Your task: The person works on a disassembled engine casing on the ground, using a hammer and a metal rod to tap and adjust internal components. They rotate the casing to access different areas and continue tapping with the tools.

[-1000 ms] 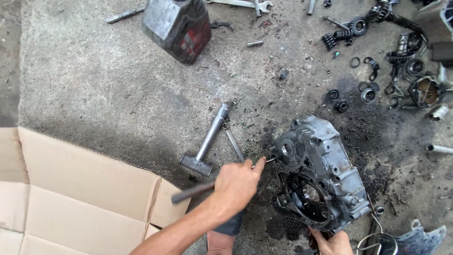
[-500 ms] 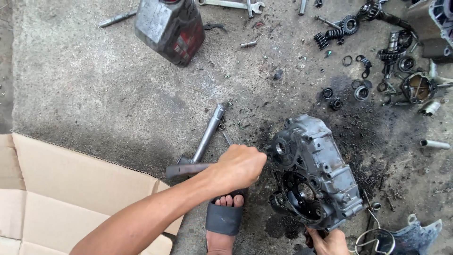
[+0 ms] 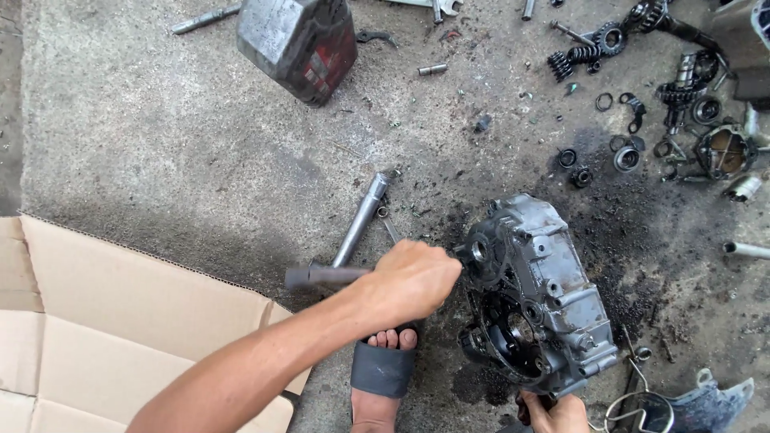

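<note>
Partly cropped right hand under engine casing

2 hands, 1 engine case, 1 hammer, 1 metal can, 1 cardboard sheet, 1 sandal

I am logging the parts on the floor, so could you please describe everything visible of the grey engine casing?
The engine casing is cast grey metal, grimy and oil-blackened, with ribs, bolt bosses and round bores. It stands tilted on edge on stained concrete. The right hand grips its lower edge; the left hand, holding a dark tool handle, meets its upper left corner.
</note>
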